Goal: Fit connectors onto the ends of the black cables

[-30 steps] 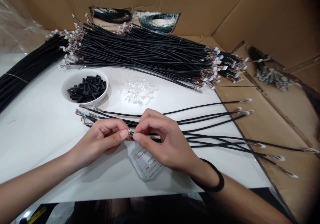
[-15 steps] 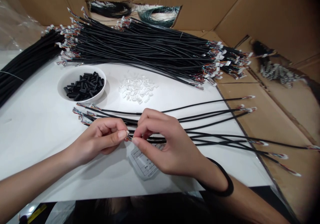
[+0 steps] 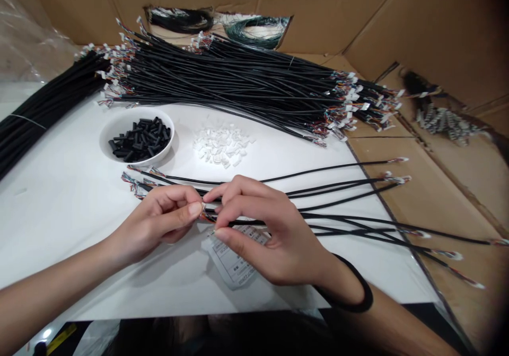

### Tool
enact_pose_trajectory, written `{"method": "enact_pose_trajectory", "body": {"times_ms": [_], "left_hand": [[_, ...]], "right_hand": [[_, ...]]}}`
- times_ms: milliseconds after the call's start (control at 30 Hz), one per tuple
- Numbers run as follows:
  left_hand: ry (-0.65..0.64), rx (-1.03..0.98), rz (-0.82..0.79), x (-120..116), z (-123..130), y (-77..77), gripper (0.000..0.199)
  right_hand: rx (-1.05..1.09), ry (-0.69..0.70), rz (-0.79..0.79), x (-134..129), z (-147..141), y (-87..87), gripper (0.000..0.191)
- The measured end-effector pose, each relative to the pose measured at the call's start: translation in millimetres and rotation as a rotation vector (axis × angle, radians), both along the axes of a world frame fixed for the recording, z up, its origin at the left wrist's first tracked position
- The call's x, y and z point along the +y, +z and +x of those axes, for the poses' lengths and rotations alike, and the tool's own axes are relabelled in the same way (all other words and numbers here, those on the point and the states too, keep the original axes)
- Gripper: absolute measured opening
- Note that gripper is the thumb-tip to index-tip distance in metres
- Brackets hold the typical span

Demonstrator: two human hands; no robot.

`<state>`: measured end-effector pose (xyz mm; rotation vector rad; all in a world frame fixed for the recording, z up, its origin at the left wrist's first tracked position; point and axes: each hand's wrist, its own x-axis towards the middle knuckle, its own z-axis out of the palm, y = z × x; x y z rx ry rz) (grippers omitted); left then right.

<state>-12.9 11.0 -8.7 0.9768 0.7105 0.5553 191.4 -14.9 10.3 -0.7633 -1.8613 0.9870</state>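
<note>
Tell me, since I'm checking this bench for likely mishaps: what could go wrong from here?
The thin wires in the left hand could bend or slip, as only a small pinch holds them. The white pieces lie loose on the table, so a brushing cable might scatter them. Several cable ends reach past the table's right edge and could get snagged.

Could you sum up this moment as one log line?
Left hand: pinching connector | Right hand: beside wires, hold unclear | Beyond: cable pile, bowl of black tubes, white pieces
</note>
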Motion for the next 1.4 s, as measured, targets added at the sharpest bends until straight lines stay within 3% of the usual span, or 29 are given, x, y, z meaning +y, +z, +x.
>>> {"method": "enact_pose_trajectory", "body": {"times_ms": [233,433,633,833,1100,1400], "left_hand": [[-0.004,0.018,0.002,-1,-1,-2.0,0.026],[0.011,0.056,0.027,-2,-1,0.1,0.028],[0.009,0.090,0.088,0,-1,1.5,0.028],[-0.014,0.108,0.110,1,-2,-0.9,0.029],[0.019,0.021,0.012,-1,-3,-1.2,0.027],[0.028,0.020,-0.012,-1,-1,-1.5,0.027]], "right_hand": [[-0.042,0.070,0.113,0,-1,-2.3,0.010],[-0.115,0.012,0.185,1,0,-3.3,0.007],[-0.139,-0.069,0.127,0,-2,-4.4,0.008],[-0.096,-0.051,0.236,-1,-5,-8.8,0.010],[-0.128,-0.068,0.397,-2,-6,-13.5,0.013],[-0.190,-0.137,0.423,-2,-5,-13.3,0.010]]}}
